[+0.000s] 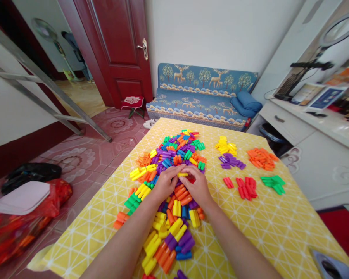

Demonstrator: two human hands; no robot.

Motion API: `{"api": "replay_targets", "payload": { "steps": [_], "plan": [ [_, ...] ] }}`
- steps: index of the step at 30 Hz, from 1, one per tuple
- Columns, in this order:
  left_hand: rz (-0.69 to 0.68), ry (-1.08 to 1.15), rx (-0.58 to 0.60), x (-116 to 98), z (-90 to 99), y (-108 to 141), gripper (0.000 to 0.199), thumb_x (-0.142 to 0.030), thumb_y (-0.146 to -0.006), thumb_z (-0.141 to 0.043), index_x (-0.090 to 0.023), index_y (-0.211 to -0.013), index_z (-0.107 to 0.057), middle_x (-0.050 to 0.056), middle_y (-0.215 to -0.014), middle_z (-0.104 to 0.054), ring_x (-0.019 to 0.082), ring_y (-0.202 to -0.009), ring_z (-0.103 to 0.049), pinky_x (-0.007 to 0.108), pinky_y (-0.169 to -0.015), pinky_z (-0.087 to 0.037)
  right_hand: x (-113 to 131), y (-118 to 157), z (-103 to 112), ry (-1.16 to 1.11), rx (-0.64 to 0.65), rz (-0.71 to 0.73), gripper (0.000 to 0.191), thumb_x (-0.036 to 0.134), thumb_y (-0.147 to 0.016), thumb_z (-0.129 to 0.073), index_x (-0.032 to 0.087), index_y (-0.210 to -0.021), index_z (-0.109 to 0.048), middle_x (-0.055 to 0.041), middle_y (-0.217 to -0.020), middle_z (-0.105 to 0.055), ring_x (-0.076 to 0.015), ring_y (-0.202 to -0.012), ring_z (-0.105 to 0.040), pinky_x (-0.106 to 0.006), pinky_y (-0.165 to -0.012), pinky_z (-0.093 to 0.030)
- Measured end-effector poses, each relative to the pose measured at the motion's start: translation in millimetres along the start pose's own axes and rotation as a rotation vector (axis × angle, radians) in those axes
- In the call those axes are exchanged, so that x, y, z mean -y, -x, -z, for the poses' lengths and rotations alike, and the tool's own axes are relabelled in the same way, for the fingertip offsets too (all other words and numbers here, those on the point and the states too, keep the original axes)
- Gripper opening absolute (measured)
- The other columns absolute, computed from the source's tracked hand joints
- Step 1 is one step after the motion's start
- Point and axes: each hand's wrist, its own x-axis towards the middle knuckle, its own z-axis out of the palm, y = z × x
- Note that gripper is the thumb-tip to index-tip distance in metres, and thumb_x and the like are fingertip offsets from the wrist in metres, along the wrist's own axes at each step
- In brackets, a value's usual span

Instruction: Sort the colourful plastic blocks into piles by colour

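Yellow piece in the hands: a small, short yellow piece of what looks like smooth plastic (182, 174) is between the fingertips of both hands, just above the big heap, near the middle of the table.
Left hand: the fingers of the left hand (166, 181) are bent inward, and the thumb and forefinger appear to pinch the left end of the piece.
Right hand: the thumb and fingertips of the right hand (196, 181) come together on the right end of the same piece; the exact contact is too small to tell.
Weight: I judge it very light, so little force should be enough.
Stiffness: it is probably hard and not easily broken, though a thin wall may bend a little under a strong press.
Surface: its slight shine suggests that it can slip or roll from dry fingertips.
Where to hold: by the long sides, near the two ends, with the soft part of thumb and forefinger.
Big heap: a loose, long heap of multicoloured tube-shaped plastic pieces (177, 209), many side by side in joined-looking groups, lies under and around the hands; a careless touch could scatter it.
Right side: small separate groups of yellow (226, 146), purple (232, 161), orange (262, 159), red (246, 188) and green pieces (273, 184) lie on the yellow tablecloth with white lines (250, 228).
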Motion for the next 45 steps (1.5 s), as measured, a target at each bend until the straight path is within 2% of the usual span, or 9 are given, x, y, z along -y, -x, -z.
{"api": "replay_targets", "payload": {
  "steps": [5,9,13,18,23,32,38,41,45],
  "plan": [
    [0.027,-0.004,0.02,-1.3,0.7,0.1,0.055,-0.003,-0.084,-0.046,-0.024,-0.134,-0.052,0.007,-0.123,-0.065,0.019,-0.112,-0.062,0.038,-0.097,-0.051,1.7,-3.3,6.2,0.018,0.081,0.043,0.007,0.022,-0.078,-0.063,0.023,-0.085,-0.064,-0.0027,-0.093,-0.062,-0.0174,-0.087,-0.061,-0.032,-0.078,-0.052],
    [0.085,-0.016,-0.011,-0.1,1.1,0.4,0.051,-0.011,-0.087,-0.051,-0.024,-0.136,-0.049,0.008,-0.127,-0.063,0.021,-0.116,-0.06,0.041,-0.099,-0.049,-10.9,-22.7,31.1,0.082,0.108,0.11,0.008,0.028,-0.077,-0.066,0.023,-0.082,-0.065,-0.0039,-0.095,-0.063,-0.0185,-0.09,-0.061,-0.032,-0.074,-0.051],
    [0.112,-0.019,-0.018,1.9,0.8,1.2,0.046,-0.014,-0.089,-0.051,-0.024,-0.133,-0.052,0.008,-0.124,-0.065,0.022,-0.113,-0.062,0.04,-0.098,-0.05,-54.2,-66.3,77.6,0.263,-0.055,0.065,0.019,0.038,-0.073,-0.067,0.021,-0.08,-0.066,-0.0045,-0.091,-0.065,-0.0173,-0.074,-0.06,-0.032,-0.066,-0.05],
    [0.118,-0.014,-0.01,-0.3,1.3,0.5,0.046,-0.013,-0.089,-0.051,-0.024,-0.133,-0.052,0.007,-0.124,-0.065,0.021,-0.114,-0.061,0.039,-0.097,-0.05,-114.6,-123.9,142.2,0.481,-0.391,-0.249,0.024,0.043,-0.069,-0.065,0.02,-0.077,-0.063,-0.0062,-0.083,-0.068,-0.0196,-0.067,-0.06,-0.037,-0.069,-0.05],
    [0.147,-0.002,-0.01,-1.8,1.7,-0.1,0.05,-0.012,-0.088,-0.052,-0.025,-0.136,-0.049,0.007,-0.124,-0.065,0.021,-0.111,-0.063,0.038,-0.097,-0.051,-140.7,-142.3,171.3,0.637,-0.445,-0.331,0.008,0.029,-0.072,-0.059,0.021,-0.071,-0.062,-0.0121,-0.087,-0.069,-0.0233,-0.08,-0.061,-0.04,-0.081,-0.046],
    [0.171,0.005,-0.003,0.6,1.1,0.3,0.049,-0.012,-0.087,-0.052,-0.023,-0.135,-0.051,0.007,-0.12,-0.067,0.021,-0.109,-0.064,0.037,-0.095,-0.052,-136.9,-123.4,151.5,0.758,-0.352,-0.33,0.017,0.024,-0.075,-0.055,0.017,-0.079,-0.07,-0.0146,-0.099,-0.066,-0.0258,-0.086,-0.06,-0.042,-0.075,-0.044],
    [0.153,-0.002,-0.013,2.6,0.0,0.9,0.046,-0.013,-0.088,-0.051,-0.022,-0.133,-0.052,0.007,-0.115,-0.069,0.022,-0.108,-0.064,0.038,-0.094,-0.052,-105.7,-91.3,95.9,0.614,-0.131,-0.129,0.025,0.031,-0.08,-0.053,0.02,-0.094,-0.071,-0.0074,-0.097,-0.069,-0.0204,-0.082,-0.063,-0.035,-0.08,-0.048],
    [0.153,0.0,-0.014,3.1,-0.3,1.4,0.045,-0.014,-0.088,-0.051,-0.022,-0.132,-0.053,0.007,-0.115,-0.069,0.021,-0.108,-0.065,0.038,-0.094,-0.052,-91.2,-68.9,63.7,0.507,0.007,-0.024,0.038,0.038,-0.08,-0.058,0.021,-0.112,-0.066,-0.0089,-0.114,-0.066,-0.0255,-0.105,-0.06,-0.041,-0.095,-0.044],
    [0.163,0.008,-0.009,3.6,-1.0,1.5,0.045,-0.013,-0.088,-0.051,-0.021,-0.131,-0.053,0.007,-0.116,-0.069,0.021,-0.106,-0.065,0.037,-0.093,-0.053,-85.9,-53.2,39.5,0.419,-0.018,-0.068,0.052,0.043,-0.077,-0.062,0.026,-0.127,-0.058,-0.0078,-0.127,-0.061,-0.0288,-0.119,-0.052,-0.048,-0.104,-0.036]
  ]
}}
